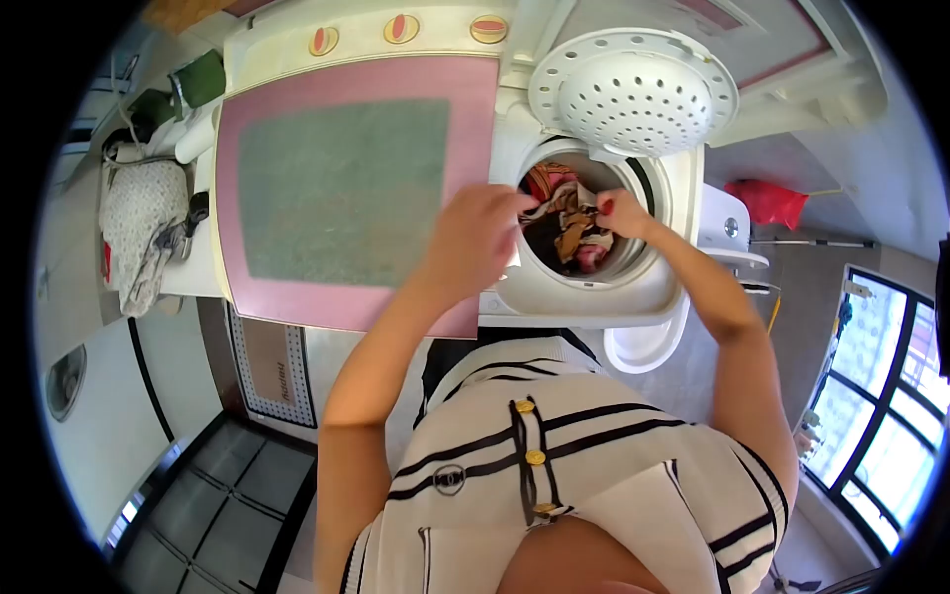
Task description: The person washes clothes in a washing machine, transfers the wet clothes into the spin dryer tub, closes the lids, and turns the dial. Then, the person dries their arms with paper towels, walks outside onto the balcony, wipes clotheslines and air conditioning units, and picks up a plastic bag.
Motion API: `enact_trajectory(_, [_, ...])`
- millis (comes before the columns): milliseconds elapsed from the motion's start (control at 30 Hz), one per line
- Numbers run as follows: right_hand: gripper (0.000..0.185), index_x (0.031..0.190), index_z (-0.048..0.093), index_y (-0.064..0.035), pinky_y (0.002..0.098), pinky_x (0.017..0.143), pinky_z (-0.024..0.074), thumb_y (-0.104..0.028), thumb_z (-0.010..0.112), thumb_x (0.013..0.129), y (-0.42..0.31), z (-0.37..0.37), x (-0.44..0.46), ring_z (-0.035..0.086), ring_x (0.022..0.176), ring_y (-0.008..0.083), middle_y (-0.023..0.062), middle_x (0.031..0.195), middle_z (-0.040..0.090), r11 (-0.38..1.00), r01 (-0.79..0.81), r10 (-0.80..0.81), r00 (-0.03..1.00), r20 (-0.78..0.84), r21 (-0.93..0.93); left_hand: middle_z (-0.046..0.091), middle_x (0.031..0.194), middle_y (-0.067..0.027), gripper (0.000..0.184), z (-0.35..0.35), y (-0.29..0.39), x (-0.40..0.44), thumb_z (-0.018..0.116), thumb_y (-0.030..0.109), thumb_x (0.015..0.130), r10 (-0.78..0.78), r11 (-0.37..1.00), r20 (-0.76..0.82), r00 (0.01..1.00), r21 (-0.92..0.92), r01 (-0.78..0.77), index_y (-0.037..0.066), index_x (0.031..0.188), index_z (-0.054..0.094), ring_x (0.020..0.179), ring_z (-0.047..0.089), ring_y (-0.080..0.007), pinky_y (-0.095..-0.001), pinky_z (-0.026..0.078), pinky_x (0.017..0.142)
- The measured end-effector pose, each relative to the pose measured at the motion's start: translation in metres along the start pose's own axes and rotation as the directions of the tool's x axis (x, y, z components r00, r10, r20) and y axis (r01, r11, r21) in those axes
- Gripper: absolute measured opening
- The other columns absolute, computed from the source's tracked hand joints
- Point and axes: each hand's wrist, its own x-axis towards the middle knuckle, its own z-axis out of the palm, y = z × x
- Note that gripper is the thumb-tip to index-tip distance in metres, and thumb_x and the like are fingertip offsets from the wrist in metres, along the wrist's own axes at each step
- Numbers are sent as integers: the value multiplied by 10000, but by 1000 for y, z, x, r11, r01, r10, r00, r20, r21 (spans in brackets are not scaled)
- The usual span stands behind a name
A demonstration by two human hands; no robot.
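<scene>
A twin-tub washing machine stands before me, with a pink-framed lid (341, 188) closed over its left tub. Its round right tub (633, 259) is uncovered and holds a bundle of patterned clothes (574, 230) in brown, red, black and cream. My right hand (623, 213) reaches in from the right, its fingers pinched on the clothes. My left hand (480, 238) is at the left rim of that tub, over the lid's edge, fingers bent toward the clothes; whether its fingertips hold any cloth is unclear. A white perforated cover (633, 94) stands raised behind the tub.
Three knobs (401, 28) line the back panel. A patterned cloth (146, 223) hangs at the far left. A red bag (770, 203) lies to the right, beyond the machine. A mat (272, 366) is on the floor at lower left, and a window (876, 366) is at right.
</scene>
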Motion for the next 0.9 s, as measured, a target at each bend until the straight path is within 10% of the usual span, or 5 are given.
enact_trajectory(167, [205, 633, 451, -67, 248, 511, 348, 17, 629, 689, -104, -100, -130, 399, 550, 71, -24, 590, 432, 835, 424, -292, 881, -371, 350, 548, 1202, -173, 578, 88, -23, 55, 692, 232, 745, -225, 961, 430, 874, 247, 126, 33, 1246, 483, 1084, 541, -343, -394, 443, 924])
enact_trajectory(267, [291, 608, 388, -99, 216, 525, 325, 58, 602, 727, -131, -149, -159, 392, 568, 48, -60, 609, 414, 683, 451, -9, 792, -610, 575, 503, 1280, -197, 802, 101, -23, 62, 713, 432, 720, -250, 954, 593, 765, 286, 91, -1, 1318, 400, 1143, 517, -347, -391, 430, 954])
enact_trajectory(500, [314, 615, 366, -104, 219, 554, 349, 30, 610, 760, -197, -184, -192, 421, 579, 49, -54, 617, 425, 478, 601, -54, 748, -661, 641, 590, 1118, -200, 491, 156, -22, 69, 661, 369, 801, -336, 920, 197, 921, -140, 365, 80, 1180, 544, 984, 590, -357, -432, 461, 832])
enact_trajectory(700, [424, 1197, 434, -54, 452, 932, 346, -361, 478, 907, -173, -282, -250, 438, 1101, 329, 163, 1213, 457, 283, 767, -743, 555, -374, 577, 559, 641, -155, 196, 90, 44, 123, 500, 149, 870, -307, 708, -64, 950, -682, 183, -27, 797, 545, 591, 528, -203, -329, 437, 596])
enact_trajectory(900, [351, 1112, 490, -44, 405, 865, 393, -290, 548, 868, -162, -315, -308, 490, 984, 297, 153, 1122, 503, 398, 863, -782, 497, -376, 311, 511, 591, -94, 231, -1, 134, 173, 447, 153, 884, -77, 628, -250, 965, -764, -147, -34, 781, 537, 583, 464, -132, -303, 408, 576])
